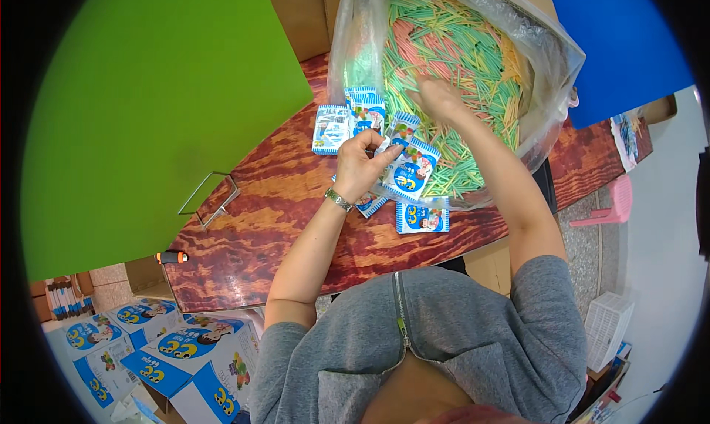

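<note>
Dark-streaked red wood topped the desk (pixel 259 239), a loose packet (pixel 425 218) lying towards its near side. Just beyond, at about 12 o'clock from that one, came the blue-and-white held packet (pixel 413 172), its printed side facing up and its long axis running from 7 to 1 o'clock. The left hand (pixel 361 165) was pinched closed on it, gripping near its 11 o'clock side. Farther off, the right hand (pixel 439 100), loosely curled and pointing towards 10 o'clock, reached among pastel sticks (pixel 473 58) lying every which way; whether it gripped any could not be told. A clear bag (pixel 551 46) surrounded them.
</note>
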Demonstrator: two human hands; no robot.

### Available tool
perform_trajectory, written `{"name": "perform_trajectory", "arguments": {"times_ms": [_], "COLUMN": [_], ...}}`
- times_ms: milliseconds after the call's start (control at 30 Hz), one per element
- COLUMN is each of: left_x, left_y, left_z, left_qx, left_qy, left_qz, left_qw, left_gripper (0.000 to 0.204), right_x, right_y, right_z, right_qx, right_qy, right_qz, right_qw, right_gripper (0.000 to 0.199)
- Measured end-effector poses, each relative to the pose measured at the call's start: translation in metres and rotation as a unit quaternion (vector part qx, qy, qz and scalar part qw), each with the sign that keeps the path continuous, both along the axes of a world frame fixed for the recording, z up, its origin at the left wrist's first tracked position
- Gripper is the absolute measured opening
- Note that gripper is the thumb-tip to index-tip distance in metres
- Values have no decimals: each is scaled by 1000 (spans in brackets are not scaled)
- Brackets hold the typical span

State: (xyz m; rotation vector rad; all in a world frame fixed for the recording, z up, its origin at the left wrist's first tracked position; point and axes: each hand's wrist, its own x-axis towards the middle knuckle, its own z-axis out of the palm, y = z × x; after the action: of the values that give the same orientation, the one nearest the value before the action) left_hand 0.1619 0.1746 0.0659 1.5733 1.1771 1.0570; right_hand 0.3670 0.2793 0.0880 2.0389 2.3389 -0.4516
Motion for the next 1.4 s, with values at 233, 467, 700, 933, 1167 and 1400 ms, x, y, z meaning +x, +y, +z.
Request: {"name": "perform_trajectory", "arguments": {"times_ms": [233, 467, 700, 933, 1167, 1400], "left_x": [8, 47, 67, 54, 82, 81], "left_y": [22, 75, 96, 79, 9, 10], "left_z": [8, 53, 42, 38, 26, 31], "left_qx": [-62, -99, -195, -178, -267, -274], "left_qy": [-163, -434, -417, -397, -591, -595], "left_qz": [-4, -76, -194, -182, -125, -144], "left_qw": [985, 892, 866, 882, 751, 742], "left_gripper": [12, 16, 20, 24, 27, 26], "right_x": [33, 53, 63, 57, 21, 9], "right_y": [-1, -20, -32, -43, -43, -55], "right_z": [18, 44, 22, 22, 13, 10], "right_qx": [134, -256, -346, -319, 57, 11], "right_qy": [87, 545, 636, 672, 671, 702], "right_qz": [83, 10, -41, -72, -92, -49], "right_qw": [984, 798, 689, 664, 733, 710], "right_gripper": [34, 21, 22, 20, 25, 22]}}
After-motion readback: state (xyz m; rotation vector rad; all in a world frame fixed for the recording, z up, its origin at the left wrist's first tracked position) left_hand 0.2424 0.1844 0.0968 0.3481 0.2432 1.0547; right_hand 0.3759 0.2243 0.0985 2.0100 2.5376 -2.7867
